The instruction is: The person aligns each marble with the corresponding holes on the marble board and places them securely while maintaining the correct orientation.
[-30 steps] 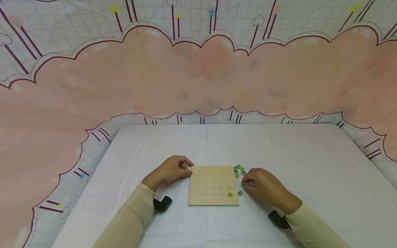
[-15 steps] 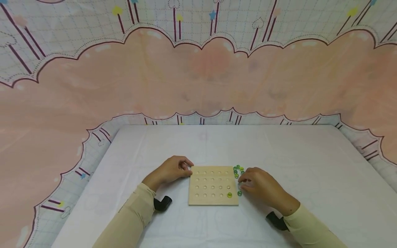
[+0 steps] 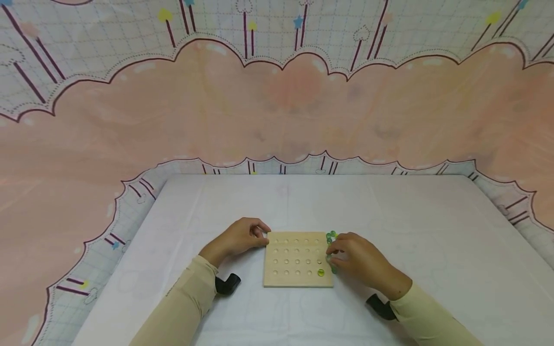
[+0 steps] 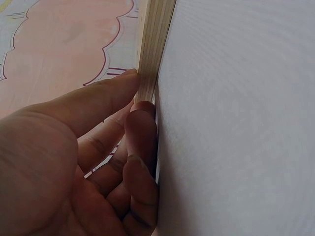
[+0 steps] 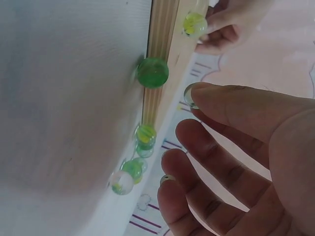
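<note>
A square wooden board (image 3: 292, 256) with rows of round hollows lies flat. One yellow-green marble (image 3: 321, 272) sits in its near right hollow. At the far left corner, my left hand (image 3: 238, 235) holds the board's edge (image 4: 152, 49) with thumb and fingertip. Over the right edge, my right hand (image 3: 365, 259) pinches a clear glass marble (image 5: 189, 96) between thumb and index finger, mostly hidden by the thumb. Its other fingers (image 5: 197, 140) are loosely bent. A green marble (image 5: 153, 73) rests beside the board's right side, under the right hand.
Several green and yellow marbles (image 3: 331, 235) cluster at the board's far right corner, partly behind the right hand. A white cloth (image 3: 242, 197) covers the table. Behind hangs a patterned peach curtain (image 3: 277, 110). A black wrist mount (image 3: 227, 284) sticks out from each sleeve.
My right hand has moved left with the pinched marble, from beside the board to over its right edge. The left hand and the board stay put.
</note>
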